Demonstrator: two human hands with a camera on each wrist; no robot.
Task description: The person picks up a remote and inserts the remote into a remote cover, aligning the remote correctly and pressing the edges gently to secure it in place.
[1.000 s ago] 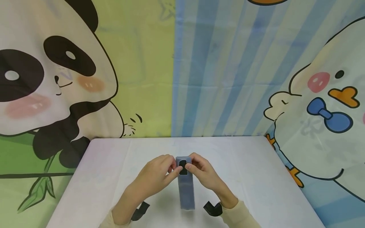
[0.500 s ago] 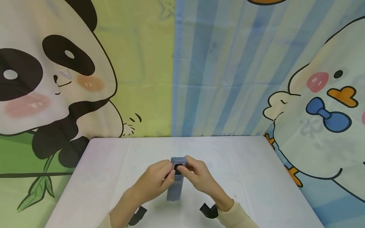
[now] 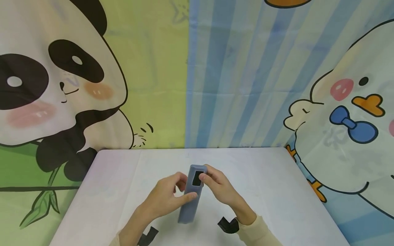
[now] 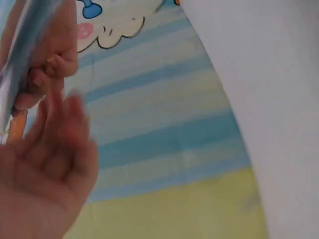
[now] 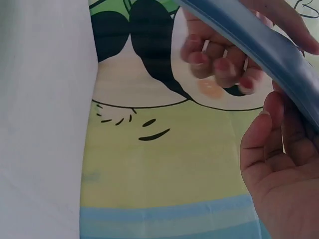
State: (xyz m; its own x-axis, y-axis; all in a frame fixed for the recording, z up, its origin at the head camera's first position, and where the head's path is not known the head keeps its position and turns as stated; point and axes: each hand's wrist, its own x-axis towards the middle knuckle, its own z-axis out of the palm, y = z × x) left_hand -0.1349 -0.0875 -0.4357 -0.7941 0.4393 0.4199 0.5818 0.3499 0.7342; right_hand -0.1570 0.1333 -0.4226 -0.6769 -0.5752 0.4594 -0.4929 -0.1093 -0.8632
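A slim, long blue-grey case (image 3: 188, 209) with a black rectangle (image 3: 197, 178) near its upper end stands tilted above the table in the head view. My right hand (image 3: 222, 188) pinches its upper right edge, thumb at the black rectangle and fingers behind. On the other side, my left hand (image 3: 163, 196) is spread, its thumb stretched across the front of the case and its other fingers loosely bent near the left edge. In the left wrist view those fingers are blurred and stand apart from the case (image 4: 30, 45). The right wrist view shows the case's smooth, shiny side (image 5: 244, 42).
Beneath the hands is a white table (image 3: 271, 201). A cloth backdrop (image 3: 215, 85) printed with a panda and a white bird rises behind its far edge. Black straps (image 3: 228, 225) show at both wrists, below light sleeves (image 3: 260, 232).
The case swung left and foreshortened, then came back right and now leans, showing more of its face. My left fingers have loosened from its upper left side; the left thumb reaches lower across it.
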